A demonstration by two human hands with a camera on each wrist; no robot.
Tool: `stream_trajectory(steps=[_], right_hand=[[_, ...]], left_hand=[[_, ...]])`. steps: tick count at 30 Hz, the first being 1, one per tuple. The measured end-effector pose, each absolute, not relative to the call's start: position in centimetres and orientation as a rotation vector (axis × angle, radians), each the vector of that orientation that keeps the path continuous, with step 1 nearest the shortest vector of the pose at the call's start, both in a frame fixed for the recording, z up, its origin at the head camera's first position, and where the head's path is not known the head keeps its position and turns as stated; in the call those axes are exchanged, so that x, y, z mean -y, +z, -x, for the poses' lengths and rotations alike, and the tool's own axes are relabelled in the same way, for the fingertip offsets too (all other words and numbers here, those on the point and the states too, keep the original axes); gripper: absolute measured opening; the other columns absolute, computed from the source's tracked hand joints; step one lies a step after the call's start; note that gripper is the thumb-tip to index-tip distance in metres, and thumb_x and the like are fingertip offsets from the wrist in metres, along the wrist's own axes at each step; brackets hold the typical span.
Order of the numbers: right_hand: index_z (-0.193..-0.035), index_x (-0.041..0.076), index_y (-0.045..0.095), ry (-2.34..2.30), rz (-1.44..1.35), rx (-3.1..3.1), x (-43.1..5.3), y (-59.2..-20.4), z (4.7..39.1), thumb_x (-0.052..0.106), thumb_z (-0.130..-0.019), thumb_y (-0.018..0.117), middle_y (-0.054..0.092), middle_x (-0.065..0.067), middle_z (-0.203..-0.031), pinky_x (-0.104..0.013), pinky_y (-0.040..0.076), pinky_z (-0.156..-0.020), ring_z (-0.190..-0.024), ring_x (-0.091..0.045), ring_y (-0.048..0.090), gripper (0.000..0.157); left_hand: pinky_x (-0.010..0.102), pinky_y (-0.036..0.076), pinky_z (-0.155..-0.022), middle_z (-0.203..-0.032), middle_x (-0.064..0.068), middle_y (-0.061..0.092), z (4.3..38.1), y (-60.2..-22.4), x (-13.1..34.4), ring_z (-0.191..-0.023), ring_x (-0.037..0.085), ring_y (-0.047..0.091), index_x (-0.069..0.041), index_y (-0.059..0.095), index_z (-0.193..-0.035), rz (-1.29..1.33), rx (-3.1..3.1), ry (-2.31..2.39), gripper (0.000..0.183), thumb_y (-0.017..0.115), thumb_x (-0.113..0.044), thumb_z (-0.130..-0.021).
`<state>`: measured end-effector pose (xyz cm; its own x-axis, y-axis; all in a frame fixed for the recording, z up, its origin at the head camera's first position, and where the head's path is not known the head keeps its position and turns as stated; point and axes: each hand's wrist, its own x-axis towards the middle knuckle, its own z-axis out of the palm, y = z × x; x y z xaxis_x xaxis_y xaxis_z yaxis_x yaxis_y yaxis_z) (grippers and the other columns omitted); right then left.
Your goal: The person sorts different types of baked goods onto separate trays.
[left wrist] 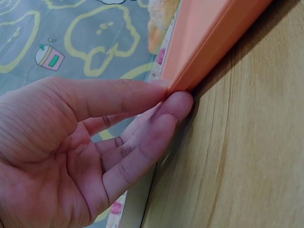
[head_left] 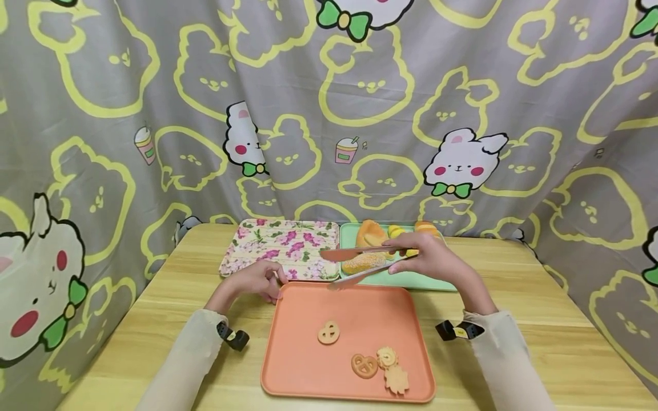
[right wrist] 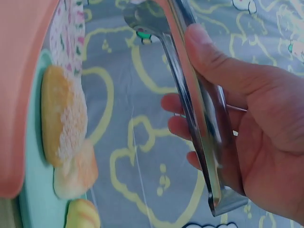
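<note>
My left hand [head_left: 253, 279] pinches the far left corner of an orange tray [head_left: 303, 371] between thumb and fingers, close up in the left wrist view. On that tray lie a pale pretzel-shaped biscuit [head_left: 324, 339], a browner heart-shaped pretzel biscuit [head_left: 360, 372], a round biscuit [head_left: 387, 358] and a jagged-edged one [head_left: 397, 379]. Metal tongs [right wrist: 179, 76] are in my right hand [head_left: 434, 260], thumb on one arm and fingers on the other. Their tips are spread apart with nothing between them, over the area where the trays meet.
Behind the orange tray stands a green tray [head_left: 382, 278] with several breads, among them a white-flecked long bun [right wrist: 64, 116]. Left of it is a floral tray [head_left: 277, 254]. All rest on a wooden table [head_left: 514, 274], with a patterned curtain [head_left: 308, 188] behind.
</note>
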<state>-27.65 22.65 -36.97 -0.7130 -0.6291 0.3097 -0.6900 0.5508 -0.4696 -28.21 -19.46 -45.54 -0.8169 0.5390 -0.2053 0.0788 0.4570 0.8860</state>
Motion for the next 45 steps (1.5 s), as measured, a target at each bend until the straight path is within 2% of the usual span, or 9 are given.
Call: stream_trajectory(steps=[8, 12, 19, 25, 32, 40, 45], right_hand=[[-0.123, 0.009, 0.074, 0.844, -1.341, 2.701, -21.0, -37.2, 26.9, 0.028, -0.077, 0.087, 0.077, -0.001, -0.108, -0.035, 0.06, -0.079, -0.09, -0.011, 0.069, 0.051], [-0.119, 0.011, 0.076, 0.804, -1.404, 2.731, -20.4, -37.5, 26.9, 0.028, -0.075, 0.088, 0.078, 0.0, -0.107, -0.033, 0.059, -0.078, -0.087, -0.008, 0.067, 0.049], [-0.114, 0.018, 0.079, 0.738, -1.402, 2.796, -19.9, -38.0, 26.9, 0.03, -0.071, 0.089, 0.078, 0.004, -0.105, -0.028, 0.057, -0.073, -0.082, -0.004, 0.065, 0.046], [-0.108, 0.02, 0.08, 0.701, -1.424, 2.801, -19.3, -38.5, 26.9, 0.037, -0.07, 0.089, 0.078, 0.004, -0.1, -0.023, 0.054, -0.071, -0.079, -0.012, 0.066, 0.043], [-0.106, 0.021, 0.081, 0.664, -1.415, 2.799, -18.9, -39.1, 26.9, 0.036, -0.068, 0.089, 0.078, 0.008, -0.097, -0.028, 0.056, -0.072, -0.082, -0.015, 0.07, 0.041], [-0.104, 0.02, 0.082, 0.599, -1.388, 2.795, -18.4, -39.3, 26.6, 0.029, -0.069, 0.091, 0.078, 0.006, -0.091, -0.022, 0.049, -0.067, -0.076, -0.01, 0.066, 0.037], [-0.101, 0.021, 0.082, 0.552, -1.383, 2.761, -18.3, -39.5, 26.7, 0.03, -0.07, 0.091, 0.078, 0.005, -0.09, -0.021, 0.047, -0.064, -0.072, -0.001, 0.06, 0.033]], left_hand=[[0.033, 0.061, -0.066, -0.074, 0.01, 0.071, 28.3, -45.4, 19.4, -0.068, 0.018, 0.071, 0.011, 0.06, -0.107, -0.477, -2.267, 1.314, 0.025, 0.068, 0.008, -0.083], [0.032, 0.061, -0.066, -0.075, 0.013, 0.072, 28.4, -45.4, 19.4, -0.068, 0.018, 0.071, 0.011, 0.06, -0.106, -0.488, -2.262, 1.313, 0.025, 0.068, 0.009, -0.083], [0.033, 0.062, -0.066, -0.075, 0.017, 0.071, 28.6, -45.6, 19.4, -0.069, 0.018, 0.072, 0.012, 0.059, -0.106, -0.515, -2.263, 1.311, 0.024, 0.067, 0.009, -0.083], [0.034, 0.062, -0.066, -0.074, 0.012, 0.071, 28.6, -45.6, 19.5, -0.069, 0.019, 0.071, 0.011, 0.06, -0.106, -0.504, -2.273, 1.3, 0.024, 0.067, 0.009, -0.084], [0.033, 0.062, -0.066, -0.073, 0.009, 0.071, 28.6, -45.6, 19.6, -0.069, 0.019, 0.072, 0.01, 0.06, -0.107, -0.505, -2.279, 1.287, 0.024, 0.069, 0.007, -0.084], [0.033, 0.062, -0.067, -0.077, 0.018, 0.072, 28.6, -45.7, 19.5, -0.069, 0.018, 0.071, 0.01, 0.06, -0.106, -0.517, -2.271, 1.294, 0.025, 0.07, 0.006, -0.084], [0.034, 0.062, -0.067, -0.077, 0.019, 0.072, 28.6, -45.6, 19.5, -0.069, 0.018, 0.072, 0.01, 0.061, -0.106, -0.497, -2.275, 1.299, 0.025, 0.07, 0.006, -0.083]])
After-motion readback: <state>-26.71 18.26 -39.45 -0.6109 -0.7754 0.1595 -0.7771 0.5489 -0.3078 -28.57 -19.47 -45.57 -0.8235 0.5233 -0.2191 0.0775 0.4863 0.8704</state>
